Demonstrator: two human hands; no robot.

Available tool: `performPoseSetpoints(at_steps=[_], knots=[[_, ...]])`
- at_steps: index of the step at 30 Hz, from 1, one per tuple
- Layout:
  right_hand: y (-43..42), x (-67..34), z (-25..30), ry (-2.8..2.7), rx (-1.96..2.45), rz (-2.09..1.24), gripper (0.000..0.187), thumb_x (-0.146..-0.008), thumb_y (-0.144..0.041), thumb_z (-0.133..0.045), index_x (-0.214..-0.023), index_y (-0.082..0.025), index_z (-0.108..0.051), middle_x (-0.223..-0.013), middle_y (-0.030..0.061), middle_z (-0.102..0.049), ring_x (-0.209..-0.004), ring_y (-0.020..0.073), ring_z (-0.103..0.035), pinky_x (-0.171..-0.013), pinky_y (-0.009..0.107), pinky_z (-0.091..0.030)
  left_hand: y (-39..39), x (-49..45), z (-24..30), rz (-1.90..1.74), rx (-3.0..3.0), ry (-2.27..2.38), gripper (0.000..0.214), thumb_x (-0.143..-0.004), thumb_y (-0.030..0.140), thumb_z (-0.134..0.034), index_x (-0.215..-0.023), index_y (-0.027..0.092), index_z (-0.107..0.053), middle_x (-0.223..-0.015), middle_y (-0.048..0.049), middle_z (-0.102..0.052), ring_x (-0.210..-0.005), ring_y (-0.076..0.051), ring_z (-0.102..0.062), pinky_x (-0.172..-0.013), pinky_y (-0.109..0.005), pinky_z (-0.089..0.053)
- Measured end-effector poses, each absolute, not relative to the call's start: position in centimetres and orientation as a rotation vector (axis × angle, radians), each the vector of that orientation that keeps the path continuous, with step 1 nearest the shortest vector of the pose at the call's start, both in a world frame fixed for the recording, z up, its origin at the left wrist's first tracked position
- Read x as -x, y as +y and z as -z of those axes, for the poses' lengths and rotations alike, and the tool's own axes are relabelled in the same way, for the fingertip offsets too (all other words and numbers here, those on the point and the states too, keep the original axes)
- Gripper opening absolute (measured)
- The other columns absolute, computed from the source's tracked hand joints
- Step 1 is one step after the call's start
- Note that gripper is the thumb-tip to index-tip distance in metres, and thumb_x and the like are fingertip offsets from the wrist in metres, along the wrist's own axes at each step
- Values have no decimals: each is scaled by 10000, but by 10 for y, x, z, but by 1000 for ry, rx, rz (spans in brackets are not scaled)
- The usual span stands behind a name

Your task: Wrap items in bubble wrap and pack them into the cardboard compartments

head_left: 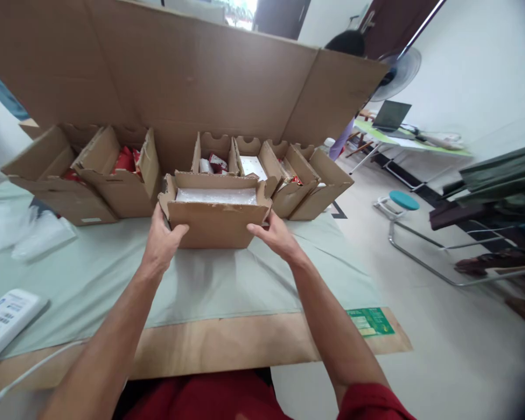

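A brown cardboard box (214,226) with an open top is between my two hands, in front of a row of similar boxes. Inside it lies a whitish, plastic-wrapped thing (216,196). My left hand (163,233) grips the box's left end, thumb on the near face and fingers round the side. On the right end my right hand (276,232) holds it the same way. Whether the box's bottom touches the cloth, I cannot tell.
Behind stand open cardboard boxes (126,195) with red packets and a white item (252,167). A tall cardboard panel (192,76) rises behind them. Clear plastic bags (44,233) and a white power strip (9,321) lie left on the pale green cloth (227,286). A stool (403,200) stands right.
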State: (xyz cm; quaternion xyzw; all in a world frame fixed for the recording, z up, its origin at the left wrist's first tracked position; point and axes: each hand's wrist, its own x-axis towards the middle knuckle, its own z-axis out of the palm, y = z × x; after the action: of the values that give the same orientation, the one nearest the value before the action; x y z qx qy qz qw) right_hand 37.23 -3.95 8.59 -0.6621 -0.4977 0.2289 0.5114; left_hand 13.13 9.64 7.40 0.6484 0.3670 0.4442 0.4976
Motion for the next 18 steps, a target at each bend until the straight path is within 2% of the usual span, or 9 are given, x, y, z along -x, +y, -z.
performPoseSetpoints(at_steps=[3, 6, 9, 13, 18], knots=[[-38, -353, -79, -1144, 1635, -459, 592, -832, -474, -681, -1323, -164, -567, -1338, 158, -679, -1208, 304, -638, -1005, 460, -531, 91, -135, -78, -1080, -1474, 895, 620, -716, 248, -689, -1321, 193, -567, -1316, -124, -677, -1264, -296, -619, -1146, -457, -458], [-53, -331, -86, -1105, 1702, -450, 523, -846, -452, -660, -1295, -195, -588, -1263, 136, -717, -1114, 304, -671, -915, 454, -556, 79, -113, -79, -1064, -1475, 881, 605, -732, 284, -714, -1315, 217, -569, -1327, -103, -673, -1274, -289, -611, -1168, -465, -429], [-56, -309, -105, -1154, 1683, -441, 474, -849, -447, -669, -1262, -218, -622, -1245, 117, -727, -1092, 294, -676, -886, 429, -562, 78, -86, -86, -1138, -1451, 885, 600, -730, 304, -737, -1302, 232, -572, -1296, -77, -682, -1262, -275, -608, -1181, -462, -411], [-48, -306, -136, -1231, 1634, -371, 490, -829, -437, -692, -1266, -222, -631, -1223, 94, -734, -1071, 281, -675, -892, 418, -562, 86, -89, -113, -1335, -1393, 811, 529, -679, 248, -703, -1201, 229, -620, -1232, -48, -694, -1241, -262, -607, -1172, -432, -420], [-70, -319, -159, -1106, 1702, -245, 425, -826, -451, -686, -1175, -212, -643, -1108, 93, -753, -979, 286, -686, -827, 425, -566, 73, -113, -133, -1240, -1472, 714, 520, -718, 271, -689, -1228, 220, -602, -1207, -57, -699, -1194, -262, -627, -1115, -444, -472]])
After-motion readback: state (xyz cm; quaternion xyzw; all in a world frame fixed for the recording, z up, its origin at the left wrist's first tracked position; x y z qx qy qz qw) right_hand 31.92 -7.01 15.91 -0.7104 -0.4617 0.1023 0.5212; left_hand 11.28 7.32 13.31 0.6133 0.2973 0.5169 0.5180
